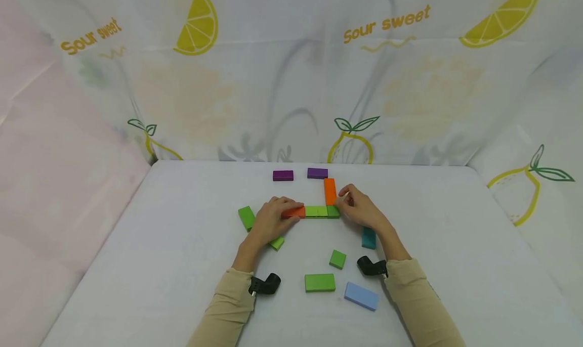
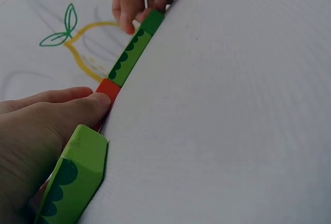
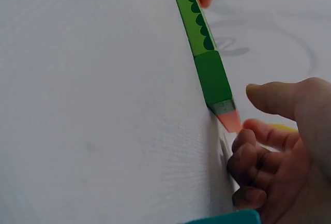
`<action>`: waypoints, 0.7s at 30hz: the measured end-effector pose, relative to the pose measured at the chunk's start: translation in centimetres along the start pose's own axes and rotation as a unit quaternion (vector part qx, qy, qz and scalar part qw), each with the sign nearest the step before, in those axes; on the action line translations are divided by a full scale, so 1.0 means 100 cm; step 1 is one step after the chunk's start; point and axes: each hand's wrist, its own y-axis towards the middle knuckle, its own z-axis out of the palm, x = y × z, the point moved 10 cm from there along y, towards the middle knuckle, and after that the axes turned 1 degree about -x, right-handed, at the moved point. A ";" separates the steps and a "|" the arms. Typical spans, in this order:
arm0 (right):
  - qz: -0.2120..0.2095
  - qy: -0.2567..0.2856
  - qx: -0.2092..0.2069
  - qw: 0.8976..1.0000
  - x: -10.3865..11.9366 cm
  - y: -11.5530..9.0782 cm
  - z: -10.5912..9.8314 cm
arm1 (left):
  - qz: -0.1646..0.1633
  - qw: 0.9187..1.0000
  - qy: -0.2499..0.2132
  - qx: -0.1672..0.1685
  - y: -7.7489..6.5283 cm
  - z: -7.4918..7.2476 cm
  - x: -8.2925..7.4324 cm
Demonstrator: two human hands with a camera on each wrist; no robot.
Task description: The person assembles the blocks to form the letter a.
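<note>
My left hand [image 1: 273, 219] pinches a red-orange block [image 1: 293, 213] between thumb and fingers. That block lies end to end with a light green block [image 1: 316, 212] with dark green scallops and a small dark green block [image 1: 333, 212]. An orange block [image 1: 330, 191] extends from the dark green end toward the far edge. My right hand [image 1: 359, 208] is beside that end, its thumb apart and its other fingers loosely bent; no block shows between them. A scalloped green block [image 2: 72, 177] lies close under the left hand in the left wrist view.
Two purple blocks [image 1: 283, 175] lie at the far edge. A green block [image 1: 246, 218] is left of the left hand, a teal block [image 1: 369, 238] under the right wrist. Nearer are a green square [image 1: 337, 259], a green block [image 1: 320, 283] and a blue block [image 1: 361, 296].
</note>
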 end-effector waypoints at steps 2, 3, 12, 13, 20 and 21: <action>0.023 -0.016 0.001 1.000 -0.002 -0.001 0.000 | 0.002 1.000 0.000 -0.001 0.000 0.001 0.000; 0.034 -0.025 0.003 0.999 -0.003 -0.001 0.000 | 0.003 1.000 0.001 -0.001 0.000 0.001 0.000; 0.060 -0.069 0.007 0.996 -0.004 0.000 0.006 | 0.001 1.000 0.003 0.003 0.000 0.001 0.001; 0.060 -0.072 0.009 0.996 -0.004 0.000 0.006 | 0.000 1.000 0.002 0.002 0.000 0.001 0.001; 0.059 -0.063 0.060 0.994 -0.003 -0.005 0.006 | 0.004 1.000 -0.001 0.002 -0.001 0.000 0.000; 0.057 -0.064 0.069 0.994 -0.003 -0.005 0.006 | 0.005 1.000 -0.001 0.001 0.000 0.000 -0.001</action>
